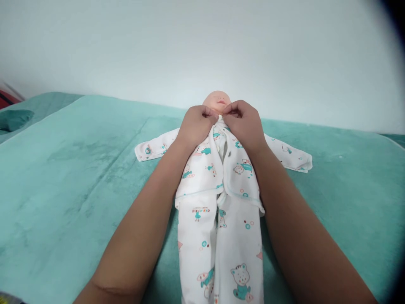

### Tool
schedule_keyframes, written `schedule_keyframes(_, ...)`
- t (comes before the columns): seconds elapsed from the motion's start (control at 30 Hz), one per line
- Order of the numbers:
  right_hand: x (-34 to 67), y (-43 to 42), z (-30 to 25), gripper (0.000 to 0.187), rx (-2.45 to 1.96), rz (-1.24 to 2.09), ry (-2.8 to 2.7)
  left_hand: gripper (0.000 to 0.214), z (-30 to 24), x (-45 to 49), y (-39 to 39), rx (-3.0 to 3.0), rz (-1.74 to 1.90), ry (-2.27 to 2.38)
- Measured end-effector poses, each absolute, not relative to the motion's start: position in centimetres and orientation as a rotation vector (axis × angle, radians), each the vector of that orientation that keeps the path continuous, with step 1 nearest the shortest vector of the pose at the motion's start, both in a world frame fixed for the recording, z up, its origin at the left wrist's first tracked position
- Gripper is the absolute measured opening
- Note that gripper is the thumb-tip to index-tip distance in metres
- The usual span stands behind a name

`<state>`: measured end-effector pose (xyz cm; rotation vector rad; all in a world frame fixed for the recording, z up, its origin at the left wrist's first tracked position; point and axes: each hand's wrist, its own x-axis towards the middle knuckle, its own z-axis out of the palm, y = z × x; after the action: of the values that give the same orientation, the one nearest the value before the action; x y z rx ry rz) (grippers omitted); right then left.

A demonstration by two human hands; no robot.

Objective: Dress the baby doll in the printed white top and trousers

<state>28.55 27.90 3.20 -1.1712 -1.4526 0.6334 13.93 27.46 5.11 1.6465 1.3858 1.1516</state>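
Observation:
A baby doll (217, 99) lies on its back, its head at the far end. It wears a white printed jacket (202, 169) over white printed trousers (238, 253). Both jacket sleeves stretch out sideways. My left hand (198, 124) pinches the jacket's neckline on the left, just below the doll's chin. Opposite it, my right hand (245, 124) pinches the neckline on the right. The two hands are close together at the collar. Below them the jacket's front edges hang slightly apart. My fingers hide the exact spot being gripped.
A green plush cover (79, 177) spreads under the doll and to both sides. Behind it rises a pale wall (126, 50). At the far left are a folded dark green part of the cloth (15, 119) and a red object (6, 99).

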Motion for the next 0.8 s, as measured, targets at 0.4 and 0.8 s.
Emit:
schedule_keyframes(0.4, 28.3, 27.6, 3.2, 0.014, -1.151, 0.496, -1.458, 0.007, 4.7, 13.8, 28.0, 1.53, 1.245, 1.298)
schedule_keyframes(0.8, 28.8, 26.7, 3.3, 0.019, -1.209, 0.442, -1.437, 0.021, 4.1, 13.6, 28.1, 1.571, 1.428, 1.289)
